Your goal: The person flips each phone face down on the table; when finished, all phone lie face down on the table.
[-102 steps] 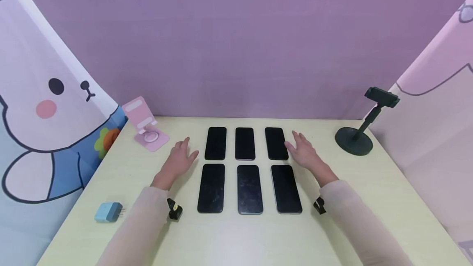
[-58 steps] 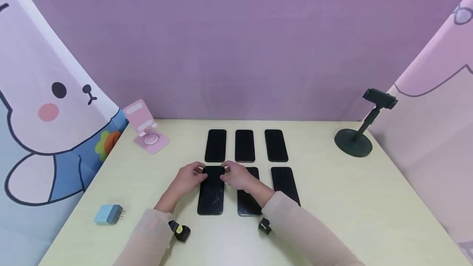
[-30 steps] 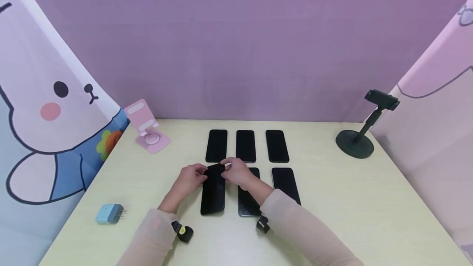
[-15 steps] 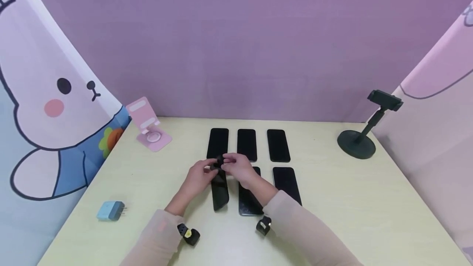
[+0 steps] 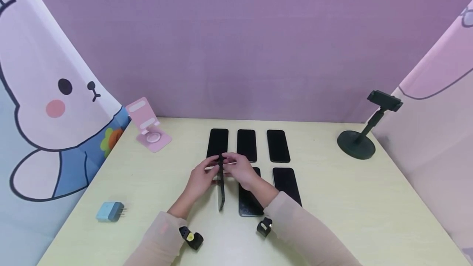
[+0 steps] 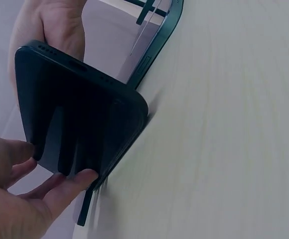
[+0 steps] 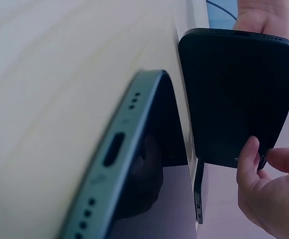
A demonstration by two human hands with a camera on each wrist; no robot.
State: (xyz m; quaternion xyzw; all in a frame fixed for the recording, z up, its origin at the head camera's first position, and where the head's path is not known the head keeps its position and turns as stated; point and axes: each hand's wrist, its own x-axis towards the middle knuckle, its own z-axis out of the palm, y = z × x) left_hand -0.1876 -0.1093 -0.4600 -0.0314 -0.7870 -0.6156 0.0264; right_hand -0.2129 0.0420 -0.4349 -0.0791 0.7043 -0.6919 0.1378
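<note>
A black smartphone [image 5: 221, 194] stands on its long edge at the front-left of two rows of phones. My left hand [image 5: 199, 180] pinches its far end from the left, thumb on the glossy face. From the right, my right hand [image 5: 241, 171] grips the same far end. In the left wrist view the phone's dark face [image 6: 79, 109] mirrors my fingers, with its port end towards the camera. The right wrist view shows its other face [image 7: 239, 94], matt and dark, with my right hand's fingertips [image 7: 251, 154] on it.
Flat beside it lies the front-middle phone [image 5: 249, 200]; the front-right phone [image 5: 287, 186] is partly behind my right forearm. Three phones, including the back-left one [image 5: 218, 141], line the back row. A pink stand [image 5: 153, 136], a black stand [image 5: 356, 143] and a blue charger [image 5: 109, 211] stand farther out.
Both hands came in from the sides to the front-left phone. It lay flat, then its far end lifted and it rolled onto its long edge.
</note>
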